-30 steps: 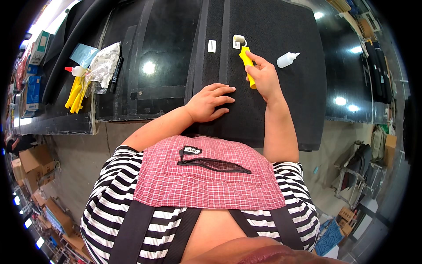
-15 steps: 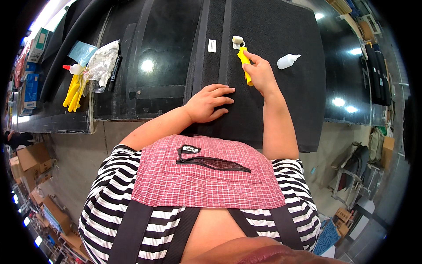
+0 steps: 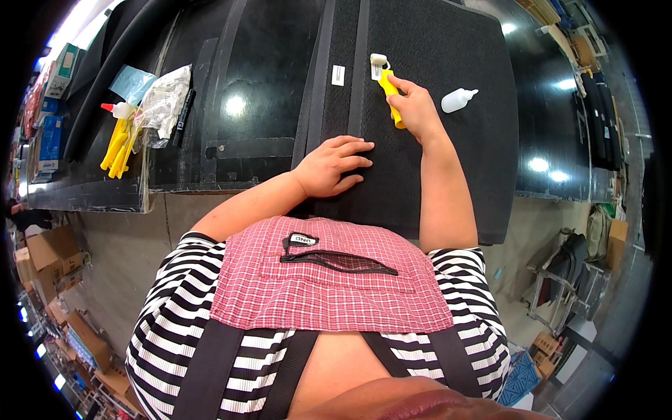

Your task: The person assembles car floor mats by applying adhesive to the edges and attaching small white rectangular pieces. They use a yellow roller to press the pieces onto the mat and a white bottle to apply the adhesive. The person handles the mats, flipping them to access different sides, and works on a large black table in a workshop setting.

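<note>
My right hand (image 3: 414,108) is wrapped round the yellow handle of a small roller (image 3: 389,94). The roller's pale head lies at a white label on the black carpet-like mat (image 3: 448,161), partly covering it. To the left, my left hand (image 3: 334,166) rests flat on the mat, fingers spread and holding nothing. A second white label (image 3: 338,75) sits on the dark strip left of the roller. Right of my right hand, a white squeeze bottle (image 3: 458,99) with a pointed tip lies on its side on the mat.
On the shiny black table (image 3: 259,119) at left lie yellow-handled tools (image 3: 117,150), a red-tipped white bottle (image 3: 120,110), crumpled clear plastic (image 3: 164,105) and a black marker (image 3: 183,117). Boxes (image 3: 50,143) stand at the far left. Rolled black material (image 3: 105,77) lies behind the tools.
My right hand has shifted the roller slightly away from me, and its head sits a little farther up over the label. My left hand stays in nearly the same place.
</note>
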### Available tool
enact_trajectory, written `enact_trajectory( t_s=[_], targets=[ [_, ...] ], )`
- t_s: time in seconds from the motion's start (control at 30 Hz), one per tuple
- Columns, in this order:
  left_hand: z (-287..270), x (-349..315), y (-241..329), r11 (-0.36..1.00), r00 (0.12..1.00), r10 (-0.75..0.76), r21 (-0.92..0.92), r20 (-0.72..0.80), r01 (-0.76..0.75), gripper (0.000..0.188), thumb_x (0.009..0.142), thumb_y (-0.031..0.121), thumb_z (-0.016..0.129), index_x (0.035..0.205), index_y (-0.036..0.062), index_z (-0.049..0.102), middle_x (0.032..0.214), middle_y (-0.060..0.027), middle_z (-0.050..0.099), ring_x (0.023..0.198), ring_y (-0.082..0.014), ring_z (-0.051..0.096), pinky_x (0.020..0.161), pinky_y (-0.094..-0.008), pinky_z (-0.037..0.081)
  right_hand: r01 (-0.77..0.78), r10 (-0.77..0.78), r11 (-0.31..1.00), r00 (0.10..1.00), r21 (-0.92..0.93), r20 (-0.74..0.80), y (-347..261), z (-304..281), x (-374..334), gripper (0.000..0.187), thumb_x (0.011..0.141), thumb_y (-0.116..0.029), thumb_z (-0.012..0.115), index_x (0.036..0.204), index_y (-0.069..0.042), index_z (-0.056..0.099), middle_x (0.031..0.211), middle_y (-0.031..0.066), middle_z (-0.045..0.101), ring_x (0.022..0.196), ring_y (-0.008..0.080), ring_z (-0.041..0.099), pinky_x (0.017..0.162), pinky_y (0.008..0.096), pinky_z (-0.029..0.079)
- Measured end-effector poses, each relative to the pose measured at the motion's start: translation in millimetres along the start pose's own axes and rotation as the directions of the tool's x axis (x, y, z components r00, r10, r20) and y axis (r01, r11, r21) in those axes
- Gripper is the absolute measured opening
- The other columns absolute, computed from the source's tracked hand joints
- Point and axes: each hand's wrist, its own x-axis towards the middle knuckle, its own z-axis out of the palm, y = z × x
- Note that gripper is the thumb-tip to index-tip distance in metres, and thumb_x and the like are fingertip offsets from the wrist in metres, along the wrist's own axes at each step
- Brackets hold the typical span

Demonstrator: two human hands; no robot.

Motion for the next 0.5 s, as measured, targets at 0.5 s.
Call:
enact_trajectory(
  t_s=[0.5],
  targets=[
    [0.9, 0.0, -2.0, 1.0, 1.0, 0.004, -0.024, -0.007, -0.004, 0.035, 0.083, 0.017, 0.074, 0.117, 0.0106, 0.068, 0.144, -0.0101, 0.055, 0.133, -0.0325, 0.049, 0.111, -0.0446, 0.041, 0.017, -0.019, 0.89, 1.0, 0.456, 0.001, -5.0, -2.1, -40.4, 0.051, 0.094, -0.009, 0.061, 0.143, -0.001, 0.054, 0.084, 0.0024, 0.064, 0.072, 0.0077, 0.058, 0.068, 0.0224, 0.045]
  ],
)
